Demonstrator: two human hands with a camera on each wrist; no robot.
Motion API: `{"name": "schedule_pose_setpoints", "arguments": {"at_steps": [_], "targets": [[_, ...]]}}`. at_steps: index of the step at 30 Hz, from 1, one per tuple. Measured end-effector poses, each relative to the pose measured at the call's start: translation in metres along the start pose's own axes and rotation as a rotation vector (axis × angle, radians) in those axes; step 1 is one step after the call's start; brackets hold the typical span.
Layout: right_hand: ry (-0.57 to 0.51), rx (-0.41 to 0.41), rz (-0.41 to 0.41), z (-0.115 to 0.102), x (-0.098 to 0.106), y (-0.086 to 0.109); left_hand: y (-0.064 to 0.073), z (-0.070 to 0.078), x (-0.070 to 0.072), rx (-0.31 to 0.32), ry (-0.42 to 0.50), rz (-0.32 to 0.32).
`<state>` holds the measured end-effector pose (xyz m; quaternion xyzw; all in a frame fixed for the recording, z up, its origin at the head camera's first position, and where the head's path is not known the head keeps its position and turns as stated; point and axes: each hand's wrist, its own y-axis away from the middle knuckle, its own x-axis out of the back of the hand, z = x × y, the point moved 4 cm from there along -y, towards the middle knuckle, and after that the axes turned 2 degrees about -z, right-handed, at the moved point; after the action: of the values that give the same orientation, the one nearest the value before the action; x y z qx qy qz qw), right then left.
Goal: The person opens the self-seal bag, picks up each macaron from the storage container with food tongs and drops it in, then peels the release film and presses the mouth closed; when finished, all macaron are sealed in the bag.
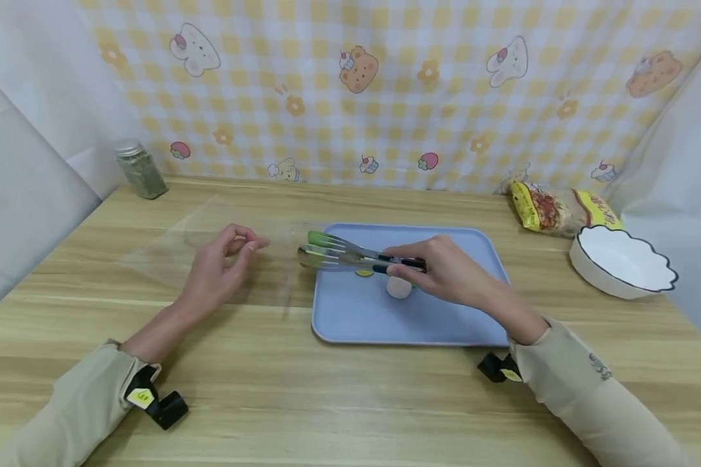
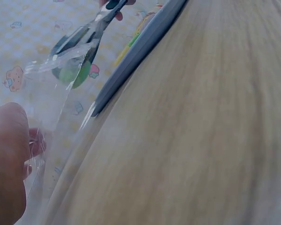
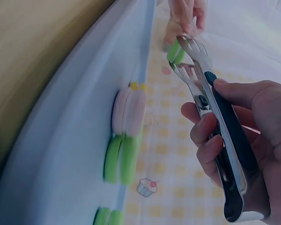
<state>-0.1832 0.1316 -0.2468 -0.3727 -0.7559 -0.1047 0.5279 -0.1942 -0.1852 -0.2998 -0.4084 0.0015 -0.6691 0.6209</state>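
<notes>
- Right hand (image 1: 450,272) grips metal tongs (image 1: 350,256) by the dark handle, fingers curled round it; tongs squeezed nearly closed on a green piece (image 1: 321,239) at the tips.
- Right wrist view: green piece (image 3: 176,50) pinched between the forked tong ends, well ahead of the grip, out past the tray edge.
- Left hand (image 1: 222,263) pinches the edge of a clear plastic bag (image 1: 210,246), thumb and fingertips together on the film; bag lies flat on the wooden table (image 1: 350,402), just beyond the tong tips.
- Left wrist view: bag mouth (image 2: 61,61) sits right at the tong tips, green piece (image 2: 75,72) showing through or at the film; cannot tell if it is already inside.
- Blue tray (image 1: 350,318) under the right hand; pink piece (image 1: 398,287) and a yellow-green bit (image 1: 363,273) lie just below the grip. Right wrist view shows pink and green macaron-like pieces (image 3: 126,136) on the tray, beside the grip.
- Step, as I judge it: carrying one piece from tray to bag, at the point of insertion.
- Next move likely calls for the left hand to hold the mouth open wider, the tongs to go in level, then ease the squeeze so the piece drops; film may cling or fold shut.
- Off to the sides: spice jar (image 1: 140,168), snack packet (image 1: 555,207), white bowl (image 1: 622,259), all well apart from both hands.
</notes>
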Motion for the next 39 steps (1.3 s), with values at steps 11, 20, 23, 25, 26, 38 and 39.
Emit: {"name": "schedule_pose_setpoints", "arguments": {"at_steps": [11, 20, 23, 25, 26, 38, 39], "targets": [[-0.041, -0.076, 0.004, -0.009, -0.017, -0.019, 0.007, 0.004, -0.004, -0.005, 0.054, -0.016], [0.099, -0.034, -0.014, -0.030, -0.023, -0.040, 0.003, 0.012, -0.001, 0.017, 0.079, 0.070], [0.147, -0.034, -0.037, -0.033, -0.024, -0.044, 0.001, 0.012, 0.000, 0.017, 0.087, 0.106], [0.169, -0.040, -0.046, -0.033, -0.025, -0.045, 0.000, 0.011, 0.000, 0.027, 0.096, 0.120], [0.175, -0.045, -0.050, -0.033, -0.024, -0.046, 0.000, 0.010, -0.001, 0.033, 0.105, 0.122], [0.212, 0.013, -0.064, -0.032, -0.026, -0.055, 0.002, 0.013, -0.008, 0.160, 0.173, 0.140], [0.217, 0.020, -0.073, -0.033, -0.026, -0.057, 0.002, 0.014, -0.007, 0.167, 0.180, 0.144]]}}
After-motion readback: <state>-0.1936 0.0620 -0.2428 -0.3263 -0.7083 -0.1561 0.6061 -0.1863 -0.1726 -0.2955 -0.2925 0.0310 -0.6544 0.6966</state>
